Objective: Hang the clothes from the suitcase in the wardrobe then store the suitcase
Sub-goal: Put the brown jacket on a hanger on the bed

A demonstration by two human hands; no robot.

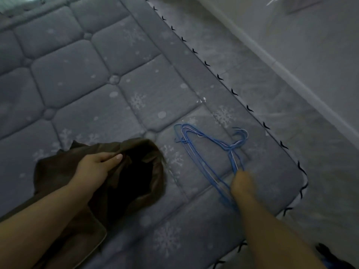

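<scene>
A dark brown garment [147, 177] lies bunched on the grey quilted mattress [97, 78], low and left of centre. My left hand [97, 166] grips its upper edge, thumb on top. To the right, a small pile of blue wire hangers [204, 140] rests flat on the mattress with the hooks pointing right. My right hand [241, 184], blurred, is closed around the lower end of the hangers. No suitcase or wardrobe shows in the head view.
The mattress edge with black stitching [250, 108] runs diagonally down to a corner at the right. Beyond it lie a pale tiled floor [272, 78] and a white skirting strip [291, 78]. Something dark sits at the bottom right corner [330, 257].
</scene>
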